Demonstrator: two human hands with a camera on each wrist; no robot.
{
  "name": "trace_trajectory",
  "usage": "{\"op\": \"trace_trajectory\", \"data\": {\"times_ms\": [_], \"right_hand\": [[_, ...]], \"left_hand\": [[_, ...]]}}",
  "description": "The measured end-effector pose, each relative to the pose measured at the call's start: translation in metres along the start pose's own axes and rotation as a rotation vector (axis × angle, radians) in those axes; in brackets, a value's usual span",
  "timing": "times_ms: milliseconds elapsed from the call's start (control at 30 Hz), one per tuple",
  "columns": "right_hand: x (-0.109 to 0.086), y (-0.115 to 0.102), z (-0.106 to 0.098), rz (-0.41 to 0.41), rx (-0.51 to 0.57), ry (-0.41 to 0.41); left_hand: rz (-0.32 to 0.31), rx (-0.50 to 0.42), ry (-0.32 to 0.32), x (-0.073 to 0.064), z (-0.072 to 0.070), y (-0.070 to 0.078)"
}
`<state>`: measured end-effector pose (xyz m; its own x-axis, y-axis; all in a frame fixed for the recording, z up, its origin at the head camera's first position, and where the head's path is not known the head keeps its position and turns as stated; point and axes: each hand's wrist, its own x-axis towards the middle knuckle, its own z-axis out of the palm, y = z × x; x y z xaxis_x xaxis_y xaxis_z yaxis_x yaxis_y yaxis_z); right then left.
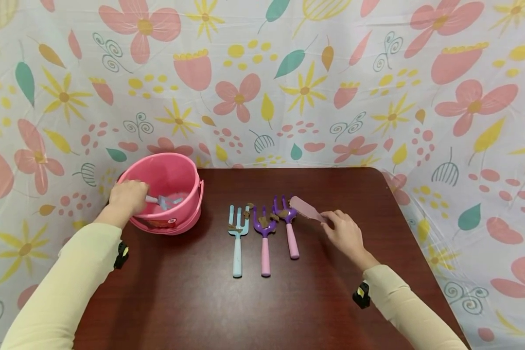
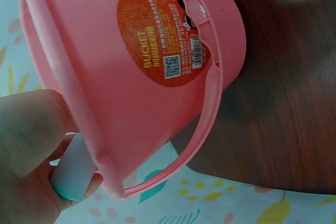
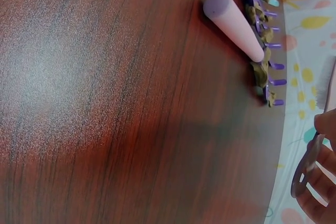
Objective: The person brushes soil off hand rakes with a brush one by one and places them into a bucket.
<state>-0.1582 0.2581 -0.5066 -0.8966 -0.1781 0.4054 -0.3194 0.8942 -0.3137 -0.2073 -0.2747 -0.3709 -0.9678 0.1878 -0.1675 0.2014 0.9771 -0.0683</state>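
My left hand (image 1: 129, 197) grips the pale handle of a light blue garden tool (image 1: 171, 201), whose head is inside the pink bucket (image 1: 162, 225). In the left wrist view the handle end (image 2: 75, 169) sticks out of the fist beside the bucket's rim. Between finger and thumb, my right hand (image 1: 344, 235) holds a pink brush (image 1: 305, 209); its bristles show in the right wrist view. The brush head is over or beside the tines of the right purple hand fork (image 1: 290, 233). Left of that lie another purple hand fork (image 1: 265, 245) and a light blue hand fork (image 1: 237, 245).
Brown clumps (image 1: 263, 223) that look like dirt cling to the forks' heads. Everything stands on a dark wooden table (image 1: 253, 311). A flowered cloth (image 1: 262, 116) hangs behind the table and along both sides. The bucket's handle (image 2: 207, 114) hangs down its side.
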Motion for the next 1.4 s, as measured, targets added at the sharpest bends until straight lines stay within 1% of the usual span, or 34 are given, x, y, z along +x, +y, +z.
{"op": "trace_trajectory", "data": {"times_ms": [200, 333, 467, 633, 800, 967, 1067, 1200, 1400], "right_hand": [[-0.001, -0.002, -0.002, 0.002, -0.006, -0.005], [-0.002, -0.001, -0.004, 0.004, -0.011, -0.005], [-0.001, 0.000, -0.005, 0.007, -0.017, -0.003], [0.000, -0.001, -0.004, 0.005, -0.010, 0.003], [-0.002, -0.003, -0.003, 0.013, -0.006, -0.007], [-0.002, -0.003, -0.002, 0.021, -0.008, -0.011], [-0.002, -0.002, -0.002, 0.027, -0.007, -0.009], [-0.003, -0.002, -0.001, 0.017, -0.005, -0.001], [-0.002, -0.002, 0.000, 0.011, -0.008, 0.018]], "left_hand": [[-0.011, -0.042, 0.017, 0.003, 0.008, -0.003], [-0.027, -0.049, 0.046, 0.002, 0.009, -0.008], [-0.040, -0.064, 0.065, 0.000, 0.006, -0.013], [-0.054, -0.081, 0.070, -0.006, -0.001, -0.016], [-0.046, -0.096, 0.113, -0.015, -0.005, -0.014], [-0.053, -0.143, 0.155, -0.023, -0.005, -0.009], [-0.037, -0.179, 0.214, -0.028, -0.005, -0.004], [0.012, -0.205, 0.296, -0.034, -0.004, 0.004], [0.071, -0.237, 0.354, -0.038, -0.007, 0.017]]}}
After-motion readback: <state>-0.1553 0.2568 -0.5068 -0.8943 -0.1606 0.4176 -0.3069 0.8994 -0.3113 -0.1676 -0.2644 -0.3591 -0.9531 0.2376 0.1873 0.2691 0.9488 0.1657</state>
